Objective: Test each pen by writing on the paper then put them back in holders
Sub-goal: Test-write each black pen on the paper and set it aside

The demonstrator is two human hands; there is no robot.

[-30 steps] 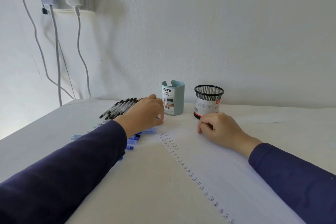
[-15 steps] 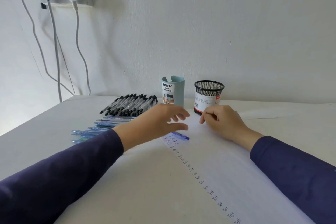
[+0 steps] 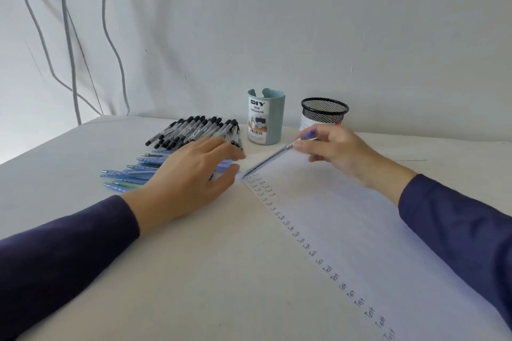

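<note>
My right hand (image 3: 336,151) pinches a blue pen (image 3: 273,158), whose tip points down-left to the top corner of the white paper (image 3: 360,243). A column of "Test" words runs along the paper's left edge. My left hand (image 3: 194,177) lies flat with relaxed fingers beside that corner, partly over a row of blue pens (image 3: 130,174). A batch of black-capped pens (image 3: 194,130) lies behind it. A pale blue holder (image 3: 266,116) and a black mesh holder (image 3: 324,112) stand at the back; neither shows pens sticking out.
The white table (image 3: 207,271) meets a white wall at the back. Grey cables (image 3: 66,36) hang down the wall at the left. The table's left edge falls away at the far left.
The blue pen passed from my left hand to my right hand, which now holds it with the tip at the paper. My left hand drew back left and settled flat.
</note>
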